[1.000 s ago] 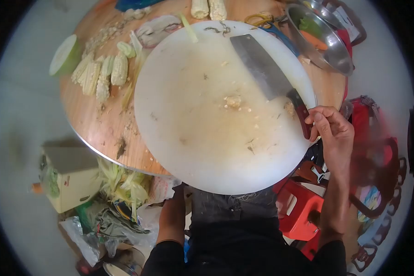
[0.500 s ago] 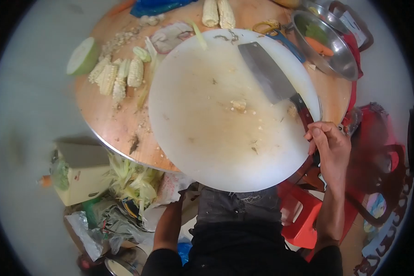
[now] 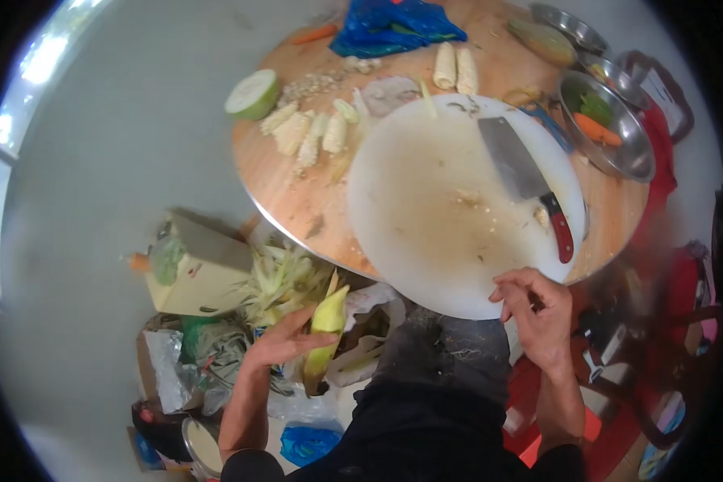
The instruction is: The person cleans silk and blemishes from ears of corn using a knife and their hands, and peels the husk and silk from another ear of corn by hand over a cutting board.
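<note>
My left hand (image 3: 283, 341) is low on the left, below the table edge. It grips an ear of corn (image 3: 327, 321) still wrapped in yellow-green husk, tip pointing up. Near the front rim of the round white cutting board (image 3: 410, 265), my right hand (image 3: 538, 313) has its fingers loosely curved and holds nothing I can see. A cleaver (image 3: 516, 161) with a dark red handle lies flat on the board's right side, apart from that hand. Small crumbs of corn (image 3: 470, 198) are scattered over the board.
Peeled corn cobs (image 3: 313, 136), a cut green gourd (image 3: 253, 95) and a blue plastic bag (image 3: 394, 28) lie on the round wooden table (image 3: 289, 193). A metal bowl (image 3: 635, 145) holds a carrot. Stripped husks (image 3: 285, 277) are heaped beside a cream box (image 3: 197, 273).
My left hand has come up from below the table edge with the ear of corn. My right hand has moved away from the cleaver's handle toward me. The view has shifted left.
</note>
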Motion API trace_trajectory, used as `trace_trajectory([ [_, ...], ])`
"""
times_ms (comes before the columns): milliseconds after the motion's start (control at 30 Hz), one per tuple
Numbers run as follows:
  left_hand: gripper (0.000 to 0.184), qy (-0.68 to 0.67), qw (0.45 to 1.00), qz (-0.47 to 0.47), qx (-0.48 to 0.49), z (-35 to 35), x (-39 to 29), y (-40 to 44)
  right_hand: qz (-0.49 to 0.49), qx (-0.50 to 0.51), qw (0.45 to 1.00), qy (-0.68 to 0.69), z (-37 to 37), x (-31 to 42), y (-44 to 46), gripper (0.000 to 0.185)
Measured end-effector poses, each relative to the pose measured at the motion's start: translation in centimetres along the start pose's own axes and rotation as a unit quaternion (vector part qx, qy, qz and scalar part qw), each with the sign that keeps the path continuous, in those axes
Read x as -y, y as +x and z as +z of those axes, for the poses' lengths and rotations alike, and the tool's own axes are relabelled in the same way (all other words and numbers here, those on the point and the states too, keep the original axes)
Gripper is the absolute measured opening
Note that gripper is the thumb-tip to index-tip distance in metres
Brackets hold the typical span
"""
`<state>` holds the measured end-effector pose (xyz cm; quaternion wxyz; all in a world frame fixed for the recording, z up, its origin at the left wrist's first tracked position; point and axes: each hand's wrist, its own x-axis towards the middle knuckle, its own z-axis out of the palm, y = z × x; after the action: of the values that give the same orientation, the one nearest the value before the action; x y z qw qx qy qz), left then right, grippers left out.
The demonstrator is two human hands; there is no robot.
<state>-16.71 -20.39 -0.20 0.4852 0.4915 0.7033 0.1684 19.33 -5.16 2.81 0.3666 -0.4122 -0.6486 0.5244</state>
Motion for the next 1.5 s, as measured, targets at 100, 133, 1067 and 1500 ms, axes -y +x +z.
trace_trajectory([
  [100,0.059,-0.171,0.982,0.072,-0.032,-0.2,-4.0,-0.3,0.000,0.071,0.997,0.007,1.6,0.8,0.0,0.014],
  [133,0.060,-0.206,0.974,0.081,-0.048,0.1,-5.1,0.2,0.010,0.089,0.996,0.016,2.0,1.1,0.2,0.015],
  [1067,0.036,-0.198,0.922,0.183,-0.278,-2.2,-14.6,17.6,0.091,0.139,0.969,0.183,0.3,-1.0,5.4,0.036],
  [1500,0.045,0.367,0.777,0.014,-0.511,-8.3,-0.7,9.3,0.115,0.170,0.949,0.240,-0.7,-0.6,2.7,0.034],
])
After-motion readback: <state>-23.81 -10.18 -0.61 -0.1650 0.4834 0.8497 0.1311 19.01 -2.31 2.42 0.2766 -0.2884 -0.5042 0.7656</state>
